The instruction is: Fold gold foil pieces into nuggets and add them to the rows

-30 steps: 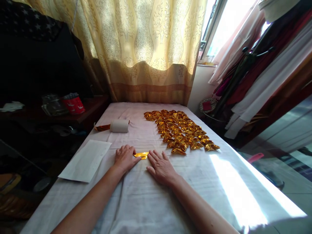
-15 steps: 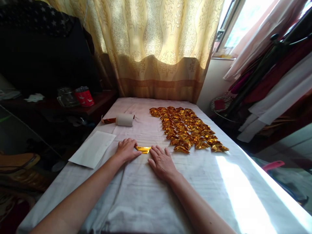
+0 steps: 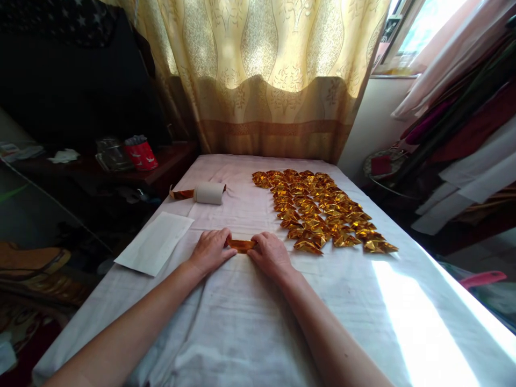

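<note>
A small folded strip of gold foil paper (image 3: pixel 241 245) lies on the white cloth-covered table (image 3: pixel 250 322) between my two hands. My left hand (image 3: pixel 210 249) pinches its left end with curled fingers. My right hand (image 3: pixel 269 252) grips its right end, fingers curled over it. Beyond my right hand, several finished gold foil folded pieces (image 3: pixel 322 209) are laid out in rows.
A roll of foil paper (image 3: pixel 208 192) with a gold tail lies at the left rear. A white sheet (image 3: pixel 155 242) rests near the table's left edge. A red cup (image 3: pixel 141 153) stands on a dark side shelf. Curtains hang behind; clothes hang at right.
Both hands went from lying flat beside the gold strip to curling their fingers onto its two ends. The camera view shifted a little to the left.
</note>
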The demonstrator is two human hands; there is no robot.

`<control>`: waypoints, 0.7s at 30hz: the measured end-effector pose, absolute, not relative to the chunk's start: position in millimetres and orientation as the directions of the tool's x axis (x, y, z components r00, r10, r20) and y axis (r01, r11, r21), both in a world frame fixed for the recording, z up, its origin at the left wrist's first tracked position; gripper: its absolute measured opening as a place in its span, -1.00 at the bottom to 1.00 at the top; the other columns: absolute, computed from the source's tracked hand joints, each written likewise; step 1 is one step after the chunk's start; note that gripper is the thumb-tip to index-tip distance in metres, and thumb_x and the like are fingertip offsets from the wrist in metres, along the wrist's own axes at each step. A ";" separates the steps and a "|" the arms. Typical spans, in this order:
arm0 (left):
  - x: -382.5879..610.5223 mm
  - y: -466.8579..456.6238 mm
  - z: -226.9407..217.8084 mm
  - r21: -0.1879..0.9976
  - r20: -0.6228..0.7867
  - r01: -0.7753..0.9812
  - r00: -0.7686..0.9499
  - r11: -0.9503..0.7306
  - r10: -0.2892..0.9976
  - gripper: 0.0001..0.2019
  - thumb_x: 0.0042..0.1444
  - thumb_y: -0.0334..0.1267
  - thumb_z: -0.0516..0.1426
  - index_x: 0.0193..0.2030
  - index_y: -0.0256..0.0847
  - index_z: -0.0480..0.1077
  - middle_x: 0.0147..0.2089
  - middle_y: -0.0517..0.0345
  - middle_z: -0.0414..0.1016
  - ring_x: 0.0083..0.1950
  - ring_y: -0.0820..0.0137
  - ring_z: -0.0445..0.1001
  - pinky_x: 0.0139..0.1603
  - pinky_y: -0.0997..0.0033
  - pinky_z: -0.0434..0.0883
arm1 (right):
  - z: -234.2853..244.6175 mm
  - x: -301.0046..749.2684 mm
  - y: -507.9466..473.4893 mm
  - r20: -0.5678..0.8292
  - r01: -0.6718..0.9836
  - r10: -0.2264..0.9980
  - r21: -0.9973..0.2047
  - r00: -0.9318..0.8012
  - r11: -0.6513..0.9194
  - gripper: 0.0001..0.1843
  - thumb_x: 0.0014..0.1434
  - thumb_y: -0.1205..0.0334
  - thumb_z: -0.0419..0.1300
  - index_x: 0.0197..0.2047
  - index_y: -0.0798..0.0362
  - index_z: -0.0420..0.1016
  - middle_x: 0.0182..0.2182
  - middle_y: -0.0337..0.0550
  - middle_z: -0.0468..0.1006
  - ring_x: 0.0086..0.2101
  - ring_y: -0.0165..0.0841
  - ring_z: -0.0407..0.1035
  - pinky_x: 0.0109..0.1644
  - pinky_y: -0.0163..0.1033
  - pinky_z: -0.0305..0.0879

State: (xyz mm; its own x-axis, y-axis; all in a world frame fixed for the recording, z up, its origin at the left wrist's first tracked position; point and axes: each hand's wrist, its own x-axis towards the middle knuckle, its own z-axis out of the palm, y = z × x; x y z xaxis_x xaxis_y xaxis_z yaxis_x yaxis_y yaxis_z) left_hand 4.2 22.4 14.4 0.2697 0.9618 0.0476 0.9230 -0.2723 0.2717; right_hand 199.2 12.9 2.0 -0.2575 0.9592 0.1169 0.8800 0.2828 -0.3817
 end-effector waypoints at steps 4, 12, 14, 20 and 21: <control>-0.5 29.0 12.5 0.353 0.065 0.889 0.286 -0.290 0.956 -0.83 0.05 -0.19 0.26 -0.21 -0.08 0.43 -0.32 0.24 0.57 -0.24 0.32 0.50 -0.12 0.34 0.28 | 2.1 199.6 18.6 0.075 0.841 0.974 -0.494 -0.212 0.221 -0.87 0.19 0.26 0.21 -0.18 -0.04 0.55 -0.29 -0.22 0.63 -0.30 -0.32 0.45 -0.26 -0.31 0.21; -4.0 81.7 6.7 0.609 0.132 0.772 0.130 -0.184 0.983 -0.75 0.14 -0.06 0.12 -0.24 -0.10 0.56 -0.32 0.22 0.63 -0.30 0.36 0.54 -0.27 0.45 0.33 | -2.1 193.5 81.8 0.197 0.772 0.978 -0.611 -0.070 0.179 -0.86 0.20 0.23 0.21 -0.25 -0.09 0.62 -0.30 -0.23 0.66 -0.31 -0.33 0.49 -0.22 -0.31 0.28; -0.8 96.9 -0.5 0.679 0.141 0.717 0.080 -0.156 0.987 -0.67 0.16 0.01 0.08 -0.19 -0.14 0.56 -0.30 0.19 0.65 -0.31 0.36 0.56 -0.29 0.47 0.37 | -7.5 189.3 98.6 0.218 0.746 0.976 -0.647 -0.020 0.160 -0.85 0.19 0.23 0.21 -0.25 -0.09 0.63 -0.29 -0.22 0.67 -0.32 -0.33 0.50 -0.20 -0.30 0.31; 5.4 125.9 -25.7 0.791 0.178 0.602 -0.057 -0.108 0.982 -0.59 0.18 0.05 0.05 -0.13 -0.19 0.56 -0.22 0.09 0.67 -0.25 0.32 0.60 -0.25 0.44 0.47 | -25.8 182.0 125.9 0.242 0.637 0.969 -0.754 0.046 0.159 -0.84 0.14 0.19 0.23 -0.24 -0.07 0.64 -0.32 -0.24 0.68 -0.41 -0.37 0.51 -0.22 -0.29 0.41; 5.3 127.8 -28.7 0.801 0.183 0.590 -0.070 -0.107 0.981 -0.60 0.18 0.05 0.07 -0.10 -0.19 0.55 -0.18 0.07 0.67 -0.22 0.31 0.61 -0.21 0.42 0.49 | -28.6 182.0 127.2 0.240 0.620 0.970 -0.768 0.047 0.160 -0.82 0.15 0.17 0.22 -0.22 -0.06 0.64 -0.33 -0.24 0.68 -0.41 -0.37 0.51 -0.23 -0.30 0.42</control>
